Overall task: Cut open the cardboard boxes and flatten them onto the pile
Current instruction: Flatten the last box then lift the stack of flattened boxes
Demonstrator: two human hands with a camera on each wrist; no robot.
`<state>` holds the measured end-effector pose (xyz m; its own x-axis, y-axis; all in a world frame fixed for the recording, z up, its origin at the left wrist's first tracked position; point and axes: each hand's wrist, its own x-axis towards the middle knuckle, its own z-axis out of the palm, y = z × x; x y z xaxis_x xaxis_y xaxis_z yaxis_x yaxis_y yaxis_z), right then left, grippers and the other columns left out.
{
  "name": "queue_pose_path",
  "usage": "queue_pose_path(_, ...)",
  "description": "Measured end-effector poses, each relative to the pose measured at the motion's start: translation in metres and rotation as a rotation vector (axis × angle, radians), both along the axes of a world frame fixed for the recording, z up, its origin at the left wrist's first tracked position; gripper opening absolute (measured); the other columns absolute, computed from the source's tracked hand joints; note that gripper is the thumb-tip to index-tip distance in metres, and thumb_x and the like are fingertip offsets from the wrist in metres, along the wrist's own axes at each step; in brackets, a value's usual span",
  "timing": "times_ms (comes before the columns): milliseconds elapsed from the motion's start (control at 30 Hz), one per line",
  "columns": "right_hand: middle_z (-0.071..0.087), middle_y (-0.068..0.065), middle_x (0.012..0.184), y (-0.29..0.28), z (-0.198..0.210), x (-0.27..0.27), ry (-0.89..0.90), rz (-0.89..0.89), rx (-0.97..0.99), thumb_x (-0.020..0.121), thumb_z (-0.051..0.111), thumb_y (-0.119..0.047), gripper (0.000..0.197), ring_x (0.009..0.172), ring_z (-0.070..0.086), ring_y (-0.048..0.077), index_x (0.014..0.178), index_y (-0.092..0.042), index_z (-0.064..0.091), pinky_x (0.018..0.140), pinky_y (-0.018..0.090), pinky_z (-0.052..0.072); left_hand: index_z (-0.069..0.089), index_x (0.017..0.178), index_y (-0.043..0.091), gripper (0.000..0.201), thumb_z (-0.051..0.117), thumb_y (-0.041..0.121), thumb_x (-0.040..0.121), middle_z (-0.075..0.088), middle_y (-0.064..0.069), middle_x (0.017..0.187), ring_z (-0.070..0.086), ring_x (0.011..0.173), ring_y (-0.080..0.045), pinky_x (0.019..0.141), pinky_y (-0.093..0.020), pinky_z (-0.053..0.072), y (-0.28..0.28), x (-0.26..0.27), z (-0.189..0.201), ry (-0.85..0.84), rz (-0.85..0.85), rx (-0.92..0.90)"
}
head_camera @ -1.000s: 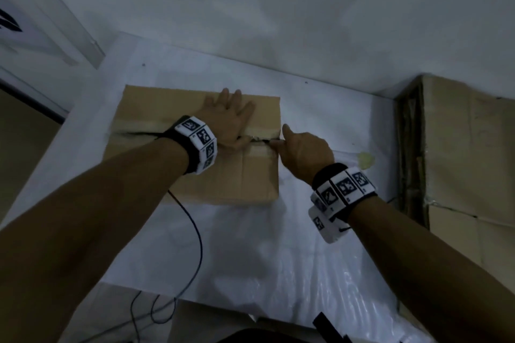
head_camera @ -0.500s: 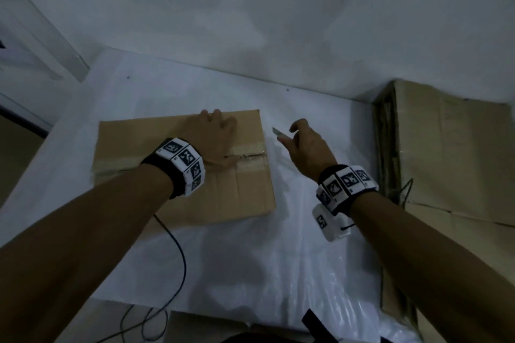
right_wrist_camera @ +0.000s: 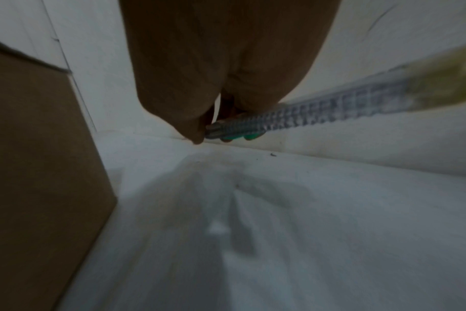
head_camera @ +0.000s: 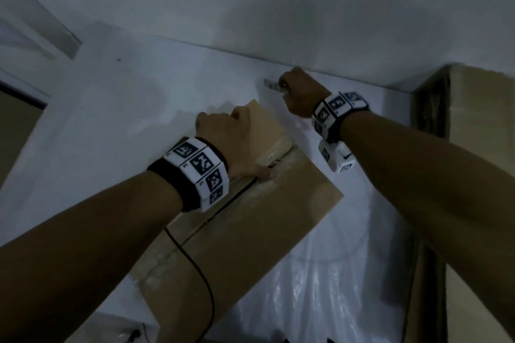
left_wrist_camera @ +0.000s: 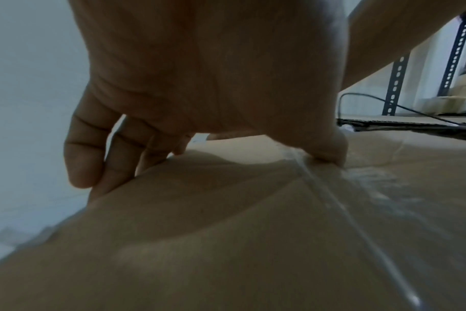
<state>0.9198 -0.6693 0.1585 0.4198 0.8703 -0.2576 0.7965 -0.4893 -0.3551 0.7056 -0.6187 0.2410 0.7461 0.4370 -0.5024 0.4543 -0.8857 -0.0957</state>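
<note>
1. The left hand [head_camera: 223, 133] lies on top of the cardboard box [head_camera: 250, 220], its fingers [left_wrist_camera: 85, 164] curled over the far edge and its thumb [left_wrist_camera: 330, 151] pressing beside the taped seam [head_camera: 274, 156]. This grip holds the box by its edge.
2. The box lies on the white counter [head_camera: 125, 97], turned at an angle, so that one corner points away from the left grip toward the wall [head_camera: 278, 8].
3. A dark slit runs along the seam from just beside the thumb back under the left wrist.
4. The right hand [head_camera: 301, 95] is above the counter beyond the box's far corner, well apart from the left grip and close to where the counter meets the wall.
5. This grip is closed tight around a knife [head_camera: 271, 84]; the short blade sticks out of the fist toward the left. In the right wrist view the ridged grey handle [right_wrist_camera: 306, 113] runs out from under the fingers, though the picture is blurred.
6. To the right of the right grip stands a pile of flattened cardboard [head_camera: 479, 125], upright against the wall.
7. A thin black cable [head_camera: 195, 264] hangs from the left wrist and crosses the near part of the box.
8. Both wrists wear white bands [head_camera: 200, 167] with black square markers.
9. Near the person, crinkled clear plastic [head_camera: 320, 287] covers the counter beside the box.
</note>
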Motion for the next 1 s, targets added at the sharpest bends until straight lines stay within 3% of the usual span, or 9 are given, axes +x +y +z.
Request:
queue_pose_path(100,0.044,0.026,0.126,0.037,-0.018,0.011,-0.031,0.158,-0.051,0.093,0.053,-0.003,0.035,0.107,0.050,0.038,0.128,0.001,0.052,0.092,0.039,0.042,0.014,0.144,0.005,0.145,0.037,0.105,0.041,0.050,-0.003,0.085,0.055,0.076,-0.024,0.082,-0.043,0.046,0.002,0.006,0.001,0.014,0.074,-0.054)
queue_pose_path(233,0.045,0.024,0.127,0.063,-0.024,0.024,-0.074,0.217,-0.121,0.090,0.057,0.002,0.034,0.108,0.052,0.037,0.124,0.000,0.056,0.085,0.033,0.042,0.005,0.148,0.004,0.149,0.036,0.105,0.042,0.057,-0.011,0.100,0.056,0.079,-0.026,0.080,-0.040,0.048,-0.003,0.014,-0.002,0.026,0.191,-0.084)
queue_pose_path(400,0.053,0.017,0.132,0.059,-0.018,0.031,-0.065,0.210,-0.114,0.092,0.057,-0.007,0.039,0.120,0.050,0.034,0.131,-0.011,0.058,0.099,0.040,0.042,0.005,0.147,0.002,0.144,0.038,0.102,0.049,0.054,-0.013,0.117,0.058,0.087,-0.027,0.084,-0.043,0.046,-0.018,0.025,-0.001,0.076,0.230,-0.067)
queue_pose_path(500,0.044,0.011,0.145,0.042,0.003,0.031,-0.041,0.143,-0.062,0.096,0.057,-0.026,0.044,0.132,0.041,0.027,0.138,-0.015,0.051,0.109,0.034,0.031,0.003,0.148,0.002,0.146,0.035,0.103,0.048,0.052,-0.014,0.123,0.057,0.092,-0.028,0.085,-0.043,0.045,-0.020,0.024,-0.001,0.072,0.224,-0.068)
queue_pose_path(633,0.047,0.012,0.140,0.014,0.057,0.019,-0.035,0.134,-0.071,0.099,0.051,-0.031,0.042,0.126,0.044,0.028,0.137,-0.014,0.050,0.102,0.034,0.036,-0.004,0.151,0.003,0.150,0.032,0.104,0.047,0.049,-0.014,0.132,0.058,0.100,-0.029,0.086,-0.043,0.047,-0.022,0.017,0.007,0.016,0.215,-0.079)
queue_pose_path(767,0.055,0.009,0.132,-0.020,0.114,-0.021,-0.019,0.125,-0.122,0.099,0.052,-0.031,0.037,0.115,0.054,0.026,0.132,-0.013,0.056,0.094,0.033,0.041,0.005,0.151,0.004,0.146,0.040,0.101,0.049,0.044,-0.014,0.141,0.054,0.115,-0.032,0.095,-0.047,0.044,-0.028,0.013,0.019,-0.029,0.267,-0.151)
queue_pose_path(867,0.056,0.006,0.130,-0.048,0.135,-0.066,-0.047,0.160,-0.185,0.098,0.052,-0.031,0.030,0.105,0.057,0.025,0.121,-0.014,0.062,0.087,0.032,0.043,0.034,0.142,0.007,0.105,0.050,0.084,0.072,0.053,-0.013,0.131,0.056,0.112,-0.031,0.083,-0.032,0.041,-0.027,0.002,0.041,-0.149,0.228,-0.254)
queue_pose_path(933,0.044,0.009,0.138,-0.064,0.138,-0.093,-0.067,0.108,-0.151,0.097,0.054,-0.031,0.028,0.104,0.055,0.027,0.117,-0.013,0.061,0.080,0.031,0.040,0.055,0.104,0.019,0.043,0.051,0.060,0.091,0.059,-0.001,0.100,0.060,0.096,-0.026,0.067,-0.025,0.038,-0.025,-0.006,0.061,-0.280,0.150,-0.326)
queue_pose_path(1000,0.040,0.011,0.138,-0.071,0.139,-0.118,-0.062,-0.025,0.000,0.098,0.052,-0.027,0.028,0.102,0.055,0.029,0.118,-0.009,0.057,0.077,0.031,0.038,0.045,0.079,0.030,0.026,0.046,0.048,0.098,0.049,0.004,0.080,0.054,0.076,-0.016,0.060,-0.024,0.033,-0.018,-0.012,0.070,-0.276,0.104,-0.415)
